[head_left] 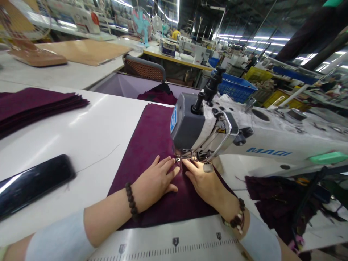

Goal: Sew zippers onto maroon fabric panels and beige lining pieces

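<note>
A dark purple fabric piece (146,145) lies flat on the white table under the head of a sewing machine (190,123). My left hand (156,177) rests on the cloth with fingers spread, its fingertips just left of the presser foot (178,158). On the other side, my right hand (202,181) lies on the same fabric, fingers stretched toward the foot and partly behind a machine part. Neither hand grips the cloth; both press on it from above. The needle itself is too small to make out.
A stack of purple fabric pieces (35,105) sits at the left, with a black phone (35,183) nearer me. Dark cloth scraps (282,199) lie at the right. A ruler scale (174,248) marks the front edge. Beyond stands a blue crate (236,87).
</note>
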`<state>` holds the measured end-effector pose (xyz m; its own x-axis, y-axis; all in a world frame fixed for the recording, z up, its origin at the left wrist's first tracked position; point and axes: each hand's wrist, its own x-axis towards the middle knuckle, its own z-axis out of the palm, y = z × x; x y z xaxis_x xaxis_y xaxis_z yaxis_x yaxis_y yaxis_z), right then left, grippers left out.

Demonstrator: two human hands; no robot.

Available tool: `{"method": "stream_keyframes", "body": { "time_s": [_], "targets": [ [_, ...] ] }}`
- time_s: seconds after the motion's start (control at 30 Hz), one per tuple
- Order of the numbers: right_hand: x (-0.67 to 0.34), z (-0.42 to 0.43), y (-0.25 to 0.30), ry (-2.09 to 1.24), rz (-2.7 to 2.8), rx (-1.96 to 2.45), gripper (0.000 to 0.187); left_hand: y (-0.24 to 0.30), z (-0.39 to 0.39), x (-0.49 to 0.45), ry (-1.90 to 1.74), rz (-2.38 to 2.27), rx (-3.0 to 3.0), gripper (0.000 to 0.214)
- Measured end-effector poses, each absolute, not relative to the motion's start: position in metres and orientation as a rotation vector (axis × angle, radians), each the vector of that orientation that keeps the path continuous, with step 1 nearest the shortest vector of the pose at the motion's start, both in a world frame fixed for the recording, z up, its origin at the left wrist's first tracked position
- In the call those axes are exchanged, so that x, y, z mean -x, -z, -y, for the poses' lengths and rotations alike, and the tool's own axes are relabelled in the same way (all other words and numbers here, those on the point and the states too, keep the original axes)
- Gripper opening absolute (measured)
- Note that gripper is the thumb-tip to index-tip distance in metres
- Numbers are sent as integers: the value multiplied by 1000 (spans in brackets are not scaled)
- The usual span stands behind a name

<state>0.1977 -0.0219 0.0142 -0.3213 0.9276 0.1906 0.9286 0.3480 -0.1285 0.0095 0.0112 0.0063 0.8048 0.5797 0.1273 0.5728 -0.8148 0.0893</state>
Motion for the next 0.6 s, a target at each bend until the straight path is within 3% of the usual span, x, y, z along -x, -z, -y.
{"method": "stream_keyframes", "body": {
  "time_s": [0.13, 0.33, 0.6],
  "targets": [
    [-203, 21, -10, -108, 2337, 1636, 29, -5, -12, -8, -214, -924, -2945, 50],
    [-260, -1, -12, -234, 1684, 2164, 24, 3, -13, -6, -273, -906, -2974, 53],
    [-284, -9, -11, -686, 1406, 2004, 27, 5, -13, -6, -325, -884, -2996, 56]
  ]
}}
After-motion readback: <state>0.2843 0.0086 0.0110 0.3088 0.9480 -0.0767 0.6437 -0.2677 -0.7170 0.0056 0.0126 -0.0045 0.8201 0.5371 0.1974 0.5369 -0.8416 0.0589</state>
